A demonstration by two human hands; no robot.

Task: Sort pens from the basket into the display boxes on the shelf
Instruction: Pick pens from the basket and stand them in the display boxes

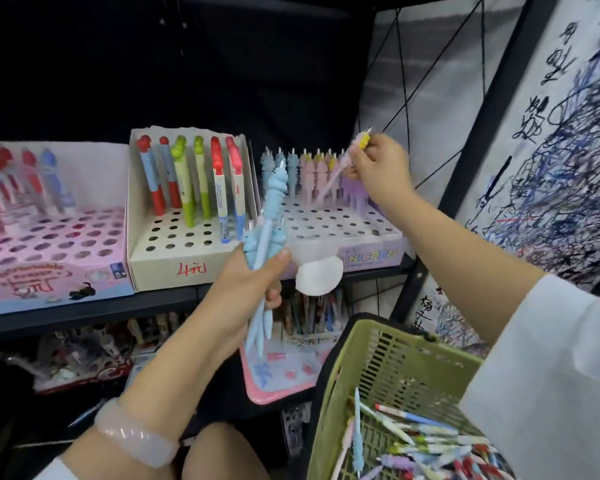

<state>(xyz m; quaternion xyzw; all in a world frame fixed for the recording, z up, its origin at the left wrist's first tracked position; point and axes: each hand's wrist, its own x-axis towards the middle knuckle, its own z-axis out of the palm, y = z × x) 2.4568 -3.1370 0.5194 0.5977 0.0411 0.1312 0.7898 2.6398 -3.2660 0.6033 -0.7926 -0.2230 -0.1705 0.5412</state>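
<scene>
One camera only, worn on the person's head, wide-angle, looking forward and down from close range at the shelf (84, 306) straight ahead, the basket (388, 368) low on the right, and both forearms reaching in from below

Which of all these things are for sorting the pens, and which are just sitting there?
For the job:
- left hand gripping blue pens
- right hand pinching a pink pen
- unicorn display box
- white display box
- pink display box
- green basket with loose pens

Just there:
- scribbled test paper
- boxes on the lower shelf
</scene>
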